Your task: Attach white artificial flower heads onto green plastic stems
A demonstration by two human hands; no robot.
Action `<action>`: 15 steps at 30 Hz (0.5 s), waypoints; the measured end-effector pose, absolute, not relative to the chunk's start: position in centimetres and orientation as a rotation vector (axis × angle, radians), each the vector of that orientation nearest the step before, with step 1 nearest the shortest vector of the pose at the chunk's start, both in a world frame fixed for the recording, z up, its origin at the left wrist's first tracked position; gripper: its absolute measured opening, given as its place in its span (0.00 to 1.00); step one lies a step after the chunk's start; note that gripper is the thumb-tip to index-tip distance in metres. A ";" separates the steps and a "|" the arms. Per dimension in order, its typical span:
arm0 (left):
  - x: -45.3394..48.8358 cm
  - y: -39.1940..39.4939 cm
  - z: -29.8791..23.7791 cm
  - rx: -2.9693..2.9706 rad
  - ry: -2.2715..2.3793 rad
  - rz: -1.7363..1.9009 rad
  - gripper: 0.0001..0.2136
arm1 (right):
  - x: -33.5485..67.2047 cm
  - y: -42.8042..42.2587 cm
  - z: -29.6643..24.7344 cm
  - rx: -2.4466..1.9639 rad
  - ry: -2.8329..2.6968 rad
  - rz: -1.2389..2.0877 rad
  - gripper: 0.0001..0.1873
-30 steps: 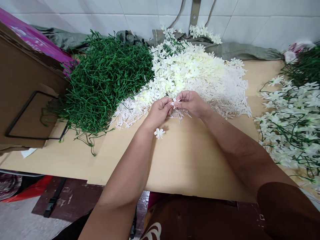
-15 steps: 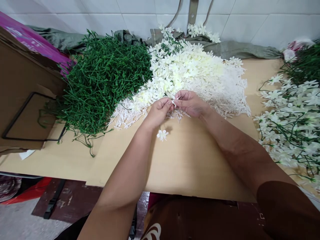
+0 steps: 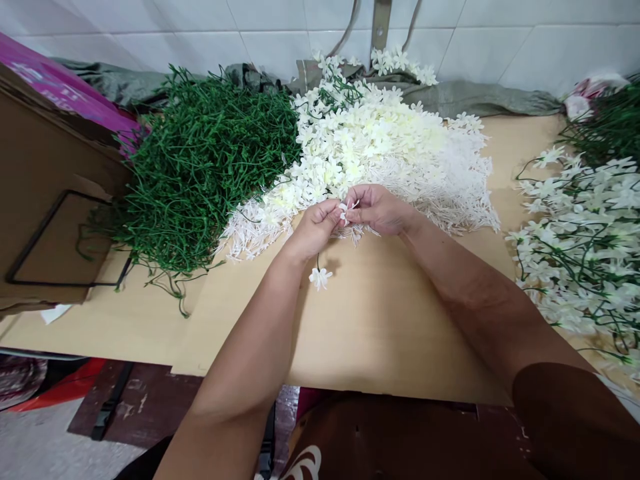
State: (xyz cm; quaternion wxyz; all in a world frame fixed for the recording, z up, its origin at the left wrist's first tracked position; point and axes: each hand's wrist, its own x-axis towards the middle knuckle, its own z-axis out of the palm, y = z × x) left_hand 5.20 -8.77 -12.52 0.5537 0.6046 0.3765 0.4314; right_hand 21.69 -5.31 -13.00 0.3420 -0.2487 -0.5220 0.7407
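Note:
My left hand is closed in a pinch on a green artificial flower stem, mostly hidden in the fingers. A white blossom hangs from the stem below that hand. My right hand meets it fingertip to fingertip, pinching a small white artificial flower whose petals show between the two hands. Just behind both hands lies a heap of loose white flower heads with thin pale stalks. To its left is a big pile of green plastic stems.
Several finished white flowers on green stems lie at the right. A cardboard box with a black wire frame stands at the left. Grey-green cloth runs along the tiled wall. Bare cardboard covers the table before me.
The white flower between my fingertips now shows its petals more openly. The hanging blossom has swung slightly left and down. Both hands stay in nearly the same place.

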 end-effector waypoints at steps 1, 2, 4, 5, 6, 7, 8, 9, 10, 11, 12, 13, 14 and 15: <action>5.2 -8.8 -12.5 1.430 0.892 1.007 0.28 | 21.7 -5.4 -12.9 -0.657 -1.369 1.916 0.25; 5.2 -8.9 -12.5 1.431 0.893 1.000 0.28 | 21.7 -5.4 -12.8 -0.669 -1.382 1.904 0.25; 5.2 -9.2 -12.5 1.430 0.896 1.007 0.28 | 21.6 -5.6 -12.5 -0.697 -1.419 1.877 0.26; 5.2 -9.3 -12.4 1.428 0.899 1.012 0.27 | 21.6 -5.7 -12.4 -0.714 -1.440 1.864 0.26; 5.2 -9.4 -12.4 1.425 0.902 1.014 0.27 | 21.7 -5.8 -12.2 -0.733 -1.459 1.847 0.27; 5.3 -9.4 -12.4 1.420 0.907 1.010 0.28 | 21.7 -5.8 -12.2 -0.755 -1.474 1.830 0.27; 5.4 -9.4 -12.4 1.407 0.910 1.005 0.28 | 21.7 -5.8 -12.1 -0.775 -1.485 1.818 0.27; 5.6 -9.4 -12.4 1.384 0.911 0.999 0.28 | 21.7 -5.8 -12.0 -0.792 -1.492 1.805 0.27; 5.8 -9.4 -12.4 1.352 0.906 0.998 0.28 | 21.7 -5.7 -11.9 -0.806 -1.498 1.785 0.27; 5.9 -9.3 -12.5 1.311 0.899 1.008 0.28 | 21.7 -5.6 -11.8 -0.820 -1.507 1.757 0.27; 6.1 -9.3 -12.6 1.271 0.890 1.018 0.27 | 21.7 -5.6 -11.5 -0.833 -1.525 1.718 0.26; 6.2 -9.2 -12.7 1.241 0.877 1.032 0.26 | 21.7 -5.5 -11.1 -0.849 -1.564 1.664 0.24; 6.3 -9.1 -12.8 1.222 0.862 1.052 0.26 | 21.8 -5.6 -10.5 -0.868 -1.619 1.592 0.22; 6.3 -9.1 -12.9 1.217 0.848 1.066 0.25 | 22.0 -5.7 -9.6 -0.895 -1.684 1.507 0.20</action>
